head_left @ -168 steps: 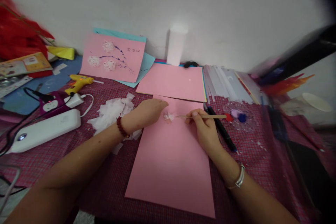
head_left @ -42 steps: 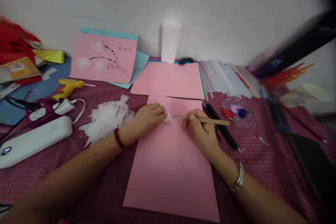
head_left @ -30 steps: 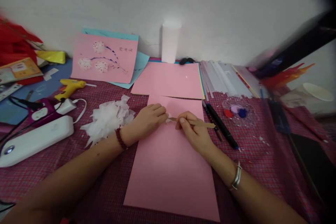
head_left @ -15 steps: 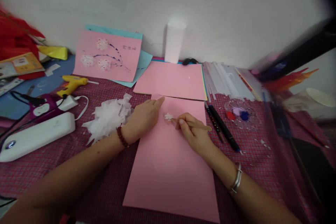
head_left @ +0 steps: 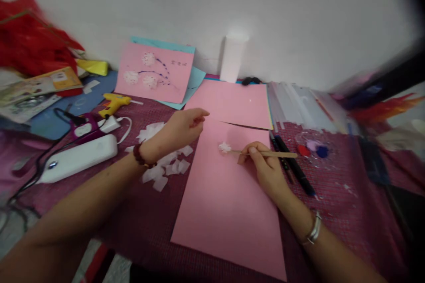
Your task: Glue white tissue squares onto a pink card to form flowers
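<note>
- Stick (head_left: 265, 154): we see the right hand (head_left: 265, 170) pinching it between thumb and fingers, its tip touching the small white paper flower (head_left: 225, 147).
- Flower: we find it lying on the upper part of the pink sheet (head_left: 226, 212).
- Left hand (head_left: 181, 126): we note it raised above the paper scraps (head_left: 162, 163), fingers loosely curled, holding nothing.
- Clear dish (head_left: 312, 148): we see red, pink and blue blobs in it, right of the pens (head_left: 292, 168).

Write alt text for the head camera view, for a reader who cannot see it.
A person's right hand holds a thin wooden stick whose tip touches a small white tissue flower on a pink paper sheet. The left hand hovers empty above scattered white tissue squares on a red checked tablecloth.
</note>
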The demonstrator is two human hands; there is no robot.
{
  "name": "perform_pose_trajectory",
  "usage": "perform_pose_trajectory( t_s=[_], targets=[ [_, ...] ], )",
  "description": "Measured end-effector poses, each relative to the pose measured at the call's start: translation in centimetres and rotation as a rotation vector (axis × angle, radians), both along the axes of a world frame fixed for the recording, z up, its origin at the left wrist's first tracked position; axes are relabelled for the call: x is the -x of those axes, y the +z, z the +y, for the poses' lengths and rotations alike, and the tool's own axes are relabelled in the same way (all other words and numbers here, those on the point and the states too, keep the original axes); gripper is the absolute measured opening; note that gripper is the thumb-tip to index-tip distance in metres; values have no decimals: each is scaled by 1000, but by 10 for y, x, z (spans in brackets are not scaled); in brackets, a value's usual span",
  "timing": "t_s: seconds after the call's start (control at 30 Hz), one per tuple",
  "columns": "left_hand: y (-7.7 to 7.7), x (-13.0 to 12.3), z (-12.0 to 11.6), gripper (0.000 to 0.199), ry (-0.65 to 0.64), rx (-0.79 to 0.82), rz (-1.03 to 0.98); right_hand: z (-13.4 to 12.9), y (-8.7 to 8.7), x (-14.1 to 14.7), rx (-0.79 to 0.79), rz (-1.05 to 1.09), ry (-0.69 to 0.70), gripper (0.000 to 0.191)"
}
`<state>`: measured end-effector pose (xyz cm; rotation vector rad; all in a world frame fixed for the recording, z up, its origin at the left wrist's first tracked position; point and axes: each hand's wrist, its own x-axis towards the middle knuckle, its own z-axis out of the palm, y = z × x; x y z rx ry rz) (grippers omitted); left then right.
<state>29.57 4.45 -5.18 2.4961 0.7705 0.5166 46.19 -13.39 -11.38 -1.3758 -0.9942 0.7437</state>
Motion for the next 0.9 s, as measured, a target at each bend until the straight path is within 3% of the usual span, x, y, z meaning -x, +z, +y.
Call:
perform_pose_trajectory(
  t_s=[0.1, 0.17, 0.4, 0.57, 0.7, 0.9],
  targets=[
    [21, 21, 4, 25, -30, -12, 51, 0, 0, 0, 11, -55, -8, 23],
    [26, 38, 1, 20, -74, -10, 141, 1, 1, -1, 18, -65, -4, 22],
    [0, 79, -26, 16, -227, 37, 431, -1, 3, 0, 30, -78, 1, 23],
    [-14, 76, -31, 18, -268, -33, 458, -1, 1, -1, 13, -71, 13, 22],
    [-15, 70, -29, 13, -254, -57, 495, -1, -1, 0, 3, -63, 19, 22],
    [-15, 60, -27, 14, -349, -23, 528, -1, 0, 2, -6, -46, 20, 21]
  ],
)
